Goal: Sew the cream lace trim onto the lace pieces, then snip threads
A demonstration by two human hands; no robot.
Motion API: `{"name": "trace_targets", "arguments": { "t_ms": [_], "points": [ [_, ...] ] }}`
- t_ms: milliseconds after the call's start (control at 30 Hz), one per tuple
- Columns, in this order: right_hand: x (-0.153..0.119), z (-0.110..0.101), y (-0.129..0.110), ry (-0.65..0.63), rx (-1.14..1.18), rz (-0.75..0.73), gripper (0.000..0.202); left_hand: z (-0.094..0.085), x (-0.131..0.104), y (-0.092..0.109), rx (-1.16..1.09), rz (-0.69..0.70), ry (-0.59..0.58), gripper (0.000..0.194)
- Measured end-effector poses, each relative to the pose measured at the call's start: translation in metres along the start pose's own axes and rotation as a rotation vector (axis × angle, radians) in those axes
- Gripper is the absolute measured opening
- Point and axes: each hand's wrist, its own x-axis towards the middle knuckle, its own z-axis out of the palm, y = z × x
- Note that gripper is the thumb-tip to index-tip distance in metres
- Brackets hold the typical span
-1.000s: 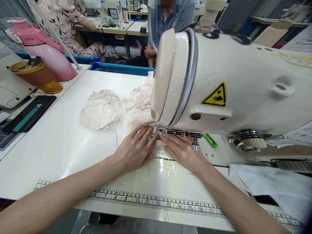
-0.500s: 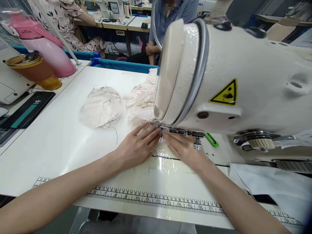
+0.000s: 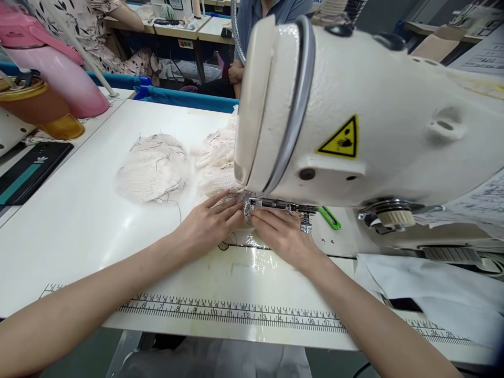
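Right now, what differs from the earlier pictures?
The camera view shifted, so the sewing machine and round fabric pile appear further left and higher. Nothing visibly taken hold of or let go; the left hand and right hand stay by the needle area.

The sewing machine (image 3: 354, 115) stands on the surface (image 3: 129, 236). Immediately left of its head lies a gathered fabric piece (image 3: 216, 157); farther left, apart from it, lies a fabric bundle (image 3: 153, 168). Far left of the machine are the phone (image 3: 35, 170), the cup (image 3: 43, 105) behind it, then the bottle (image 3: 55, 71). A small tool (image 3: 329, 218) lies below the machine's arm. The printed ruler (image 3: 232, 314) runs before the machine; a loose cloth (image 3: 437, 289) lies right-front.
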Motion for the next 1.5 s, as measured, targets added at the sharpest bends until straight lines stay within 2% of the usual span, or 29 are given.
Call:
{"name": "trace_targets", "arguments": {
  "t_ms": [267, 333, 567, 767, 967, 1033, 1100, 1267, 1500],
  "points": [
    [0.002, -0.001, -0.006, 0.054, 0.117, 0.012, 0.014, -0.003, -0.002, 0.0, -0.07, -0.09, 0.067, 0.017],
    [0.0, -0.002, -0.008, 0.075, 0.146, 0.014, 0.013, -0.003, -0.003, 0.0, -0.084, -0.052, 0.089, 0.012],
    [-0.003, -0.008, -0.009, 0.117, 0.273, -0.03, 0.007, -0.007, -0.001, 0.003, -0.051, 0.055, 0.149, 0.024],
    [-0.002, -0.01, -0.004, 0.124, 0.337, -0.144, 0.007, -0.011, 0.0, 0.002, 0.004, 0.129, 0.191, 0.024],
    [-0.005, -0.008, -0.002, 0.113, 0.342, -0.158, 0.009, -0.009, -0.003, 0.007, -0.071, 0.202, 0.112, 0.013],
    [-0.006, -0.008, -0.002, 0.113, 0.317, -0.149, 0.01, -0.006, -0.004, 0.008, -0.116, 0.186, 0.086, 0.01],
    [-0.006, -0.009, -0.002, 0.099, 0.292, -0.135, 0.014, -0.003, -0.006, 0.008, -0.164, 0.131, 0.022, 0.016],
    [-0.004, -0.012, -0.004, 0.082, 0.28, -0.156, 0.017, 0.001, -0.009, 0.007, -0.195, 0.019, -0.111, 0.048],
    [-0.001, -0.008, -0.009, 0.168, 0.236, -0.176, 0.015, 0.0, -0.01, 0.004, -0.163, 0.035, -0.154, 0.05]
  ]
}}
